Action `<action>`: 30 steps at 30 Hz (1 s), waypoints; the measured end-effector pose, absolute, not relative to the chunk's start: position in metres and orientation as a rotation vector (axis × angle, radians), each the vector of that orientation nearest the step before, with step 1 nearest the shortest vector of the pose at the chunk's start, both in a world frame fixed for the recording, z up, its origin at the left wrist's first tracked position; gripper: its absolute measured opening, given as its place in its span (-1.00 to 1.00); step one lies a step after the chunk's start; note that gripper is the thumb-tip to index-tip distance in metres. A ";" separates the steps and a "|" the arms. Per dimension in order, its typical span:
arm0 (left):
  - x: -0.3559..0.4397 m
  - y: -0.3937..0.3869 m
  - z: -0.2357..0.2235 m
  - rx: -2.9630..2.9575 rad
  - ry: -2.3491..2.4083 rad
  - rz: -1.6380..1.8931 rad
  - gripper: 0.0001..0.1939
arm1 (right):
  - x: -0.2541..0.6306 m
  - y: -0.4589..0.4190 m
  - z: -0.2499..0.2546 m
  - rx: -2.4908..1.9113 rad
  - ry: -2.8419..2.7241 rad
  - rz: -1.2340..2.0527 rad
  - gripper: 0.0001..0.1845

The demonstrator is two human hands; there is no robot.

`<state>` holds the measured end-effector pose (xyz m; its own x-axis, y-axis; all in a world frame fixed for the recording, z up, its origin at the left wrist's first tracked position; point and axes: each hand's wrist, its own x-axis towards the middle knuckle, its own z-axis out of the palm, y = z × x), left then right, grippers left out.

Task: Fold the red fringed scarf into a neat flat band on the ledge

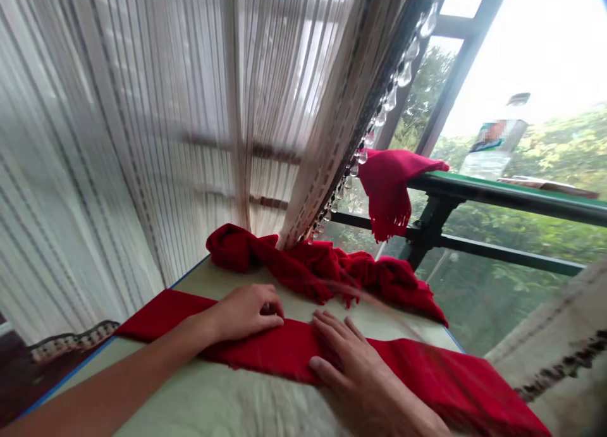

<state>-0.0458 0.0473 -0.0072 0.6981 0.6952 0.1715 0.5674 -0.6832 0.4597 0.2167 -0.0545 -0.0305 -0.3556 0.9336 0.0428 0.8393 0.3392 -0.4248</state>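
A long red scarf [270,355], folded into a flat band, lies across the pale tabletop in front of me and hangs past its right side. At the band's far edge, my left hand [249,313] is closed, its fingers curled in towards the thumb with the edge of the scarf at their tips. My right hand [344,351] rests flat on the scarf just to the right, fingers stretched out and thumb apart. Beyond both hands, more red fringed scarves [327,269] lie crumpled along the far side of the table.
The pale table [190,396] has a blue edge. Sheer striped curtains [190,108] hang behind it, with a beaded trim [391,98]. To the right, a green railing [512,200] carries another red scarf [391,181] and a clear bottle [496,143] with a white cap.
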 end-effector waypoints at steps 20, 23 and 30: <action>-0.038 0.038 -0.007 2.697 0.812 0.549 -0.70 | 0.228 -0.042 -0.040 -1.498 -2.135 0.187 -0.66; -0.032 0.027 -0.008 2.748 0.743 0.412 -0.56 | 0.222 -0.046 -0.039 -1.399 -2.338 0.292 -0.47; -0.022 0.003 -0.008 2.682 0.862 0.082 -0.25 | 0.217 -0.048 -0.034 -1.461 -2.565 0.381 -0.18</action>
<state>-0.0216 0.0027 -0.0080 0.8160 0.5765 -0.0429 0.5579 -0.7659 0.3195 0.2166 -0.0485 -0.0342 -0.5078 0.8613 0.0174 0.8191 0.4890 -0.2999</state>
